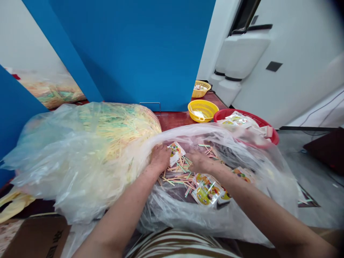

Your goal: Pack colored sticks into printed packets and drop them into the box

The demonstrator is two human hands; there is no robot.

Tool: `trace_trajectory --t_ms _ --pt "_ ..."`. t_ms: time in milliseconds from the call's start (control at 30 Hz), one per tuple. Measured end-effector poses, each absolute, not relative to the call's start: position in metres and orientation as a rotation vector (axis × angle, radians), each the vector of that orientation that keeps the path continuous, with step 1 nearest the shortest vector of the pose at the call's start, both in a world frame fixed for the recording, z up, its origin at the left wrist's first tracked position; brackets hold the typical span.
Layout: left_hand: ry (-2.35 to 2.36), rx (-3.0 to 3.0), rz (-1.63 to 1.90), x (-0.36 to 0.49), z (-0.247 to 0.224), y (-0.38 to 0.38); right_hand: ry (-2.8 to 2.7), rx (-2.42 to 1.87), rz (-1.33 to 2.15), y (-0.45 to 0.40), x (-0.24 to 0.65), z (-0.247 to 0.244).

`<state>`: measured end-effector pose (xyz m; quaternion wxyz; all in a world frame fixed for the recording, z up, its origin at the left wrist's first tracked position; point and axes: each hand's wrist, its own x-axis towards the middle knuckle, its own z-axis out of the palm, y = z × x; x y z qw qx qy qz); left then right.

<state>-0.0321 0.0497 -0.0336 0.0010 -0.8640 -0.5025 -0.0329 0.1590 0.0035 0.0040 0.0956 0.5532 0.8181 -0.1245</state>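
Two hands are held low over an open plastic bag, with a striped shirt just below them. The left hand is curled down at the bag's edge, its fingers half closed, though whether anything is pinched cannot be told. The right hand is laid palm-down and loosely spread (its fingertips are hidden, so its hold cannot be told either). Coloured sticks are scattered inside the bag, printed sachets are heaped nearest the body, and one sachet is just beside the left hand. The bag's rim appears to be stretched wide, which leaves room for both hands inside. Beyond it, a bulging sack of sticks is banked to the left, while a red basin holding sachets, two yellow baskets and a blue wall are seen farther off.
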Motion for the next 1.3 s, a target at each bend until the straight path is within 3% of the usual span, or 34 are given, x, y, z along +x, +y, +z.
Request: trace_trajectory --t_ms 233,433,667,867,1300 --pt "-1.527 -2.699 -0.146 -0.034 -0.037 0.05 2.315 1.761 -0.09 0.006 0.178 -0.009" --pt "-1.554 -2.706 -0.126 -0.032 -0.035 0.049 2.366 1.777 -0.107 0.009 0.18 0.01" --pt "-1.514 -2.688 -0.129 -0.033 -0.032 0.047 2.66 1.426 0.0 0.01 0.152 0.007" --pt "-1.494 -2.681 -0.113 -0.034 -0.036 0.049 2.733 1.031 -0.134 0.012 0.153 0.003" --pt "-1.504 -2.675 -0.052 -0.035 -0.038 0.052 2.631 1.33 -0.044 0.002 0.177 -0.012"
